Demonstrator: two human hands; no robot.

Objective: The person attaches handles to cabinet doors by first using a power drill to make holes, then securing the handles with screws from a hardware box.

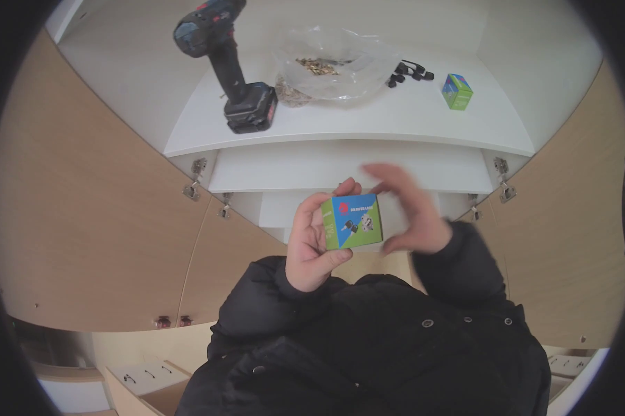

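My left hand [310, 246] grips a small blue and green cardboard box [354, 220] by its left side, thumb at the lower edge and fingers behind. Keys and a metal lock are printed on its front, with some white lettering. To the right of the box, my right hand [413, 211] is apart from it, blurred by motion, with thumb and fingers spread and nothing visible between them. Both hands are in front of the cabinet's lower shelves, close to my black jacket.
On the white shelf [368, 128] stand a cordless drill [232, 76], a clear plastic bag [347, 69] holding brass-coloured screws, several small black parts [411, 71] and a second blue and green box [457, 92]. Wooden doors [111, 201] hang open on both sides, with metal hinges [196, 179].
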